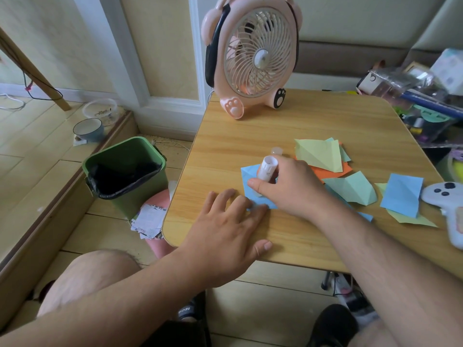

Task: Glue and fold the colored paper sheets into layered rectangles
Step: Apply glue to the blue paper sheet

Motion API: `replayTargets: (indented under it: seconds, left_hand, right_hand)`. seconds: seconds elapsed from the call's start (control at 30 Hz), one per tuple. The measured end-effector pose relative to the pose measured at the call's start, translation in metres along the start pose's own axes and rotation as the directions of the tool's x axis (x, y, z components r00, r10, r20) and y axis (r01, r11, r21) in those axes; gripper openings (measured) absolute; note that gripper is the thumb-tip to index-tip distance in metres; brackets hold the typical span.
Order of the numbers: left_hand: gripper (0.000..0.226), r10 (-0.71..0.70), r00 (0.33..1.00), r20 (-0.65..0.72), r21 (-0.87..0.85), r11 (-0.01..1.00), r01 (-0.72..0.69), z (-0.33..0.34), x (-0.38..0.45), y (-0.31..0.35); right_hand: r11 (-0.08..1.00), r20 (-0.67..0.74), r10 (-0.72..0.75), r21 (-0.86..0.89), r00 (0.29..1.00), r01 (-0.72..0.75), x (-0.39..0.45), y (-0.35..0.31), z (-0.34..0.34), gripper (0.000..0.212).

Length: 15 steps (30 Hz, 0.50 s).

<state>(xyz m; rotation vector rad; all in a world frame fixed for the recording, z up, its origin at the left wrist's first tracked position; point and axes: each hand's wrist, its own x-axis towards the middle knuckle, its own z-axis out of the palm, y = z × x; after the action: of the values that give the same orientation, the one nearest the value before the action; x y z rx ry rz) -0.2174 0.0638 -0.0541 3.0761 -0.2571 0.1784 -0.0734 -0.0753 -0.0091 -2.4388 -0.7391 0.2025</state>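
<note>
A blue paper sheet (250, 175) lies on the wooden table (250, 136). My right hand (290, 186) grips a white glue stick (267, 169), tip down on the blue sheet. My left hand (225, 221) lies flat with spread fingers, its fingertips pressing the sheet's near edge. The glue cap (276, 151) stands just behind. To the right lie a yellow-green folded sheet (319, 154) over an orange sheet (333, 171), a mint folded sheet (353, 187) and another blue sheet (402, 195) on a yellow one.
A pink animal-shaped fan (253, 53) stands at the table's back. A white game controller (448, 204) sits at the right edge. Cluttered bags and boxes (426, 96) fill the far right. On the floor to the left are a green bin (125, 169) and scattered papers (150, 219).
</note>
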Motion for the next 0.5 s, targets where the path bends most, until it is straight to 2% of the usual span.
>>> replayTargets:
  seconds: [0.5]
  left_hand:
    - [0.070, -0.008, 1.000, -0.004, -0.018, 1.000, 0.008, -0.002, 0.000, 0.001]
  right_hand:
    - [0.998, -0.039, 0.051, 0.032, 0.998, -0.050, -0.008, 0.024, -0.020, 0.031]
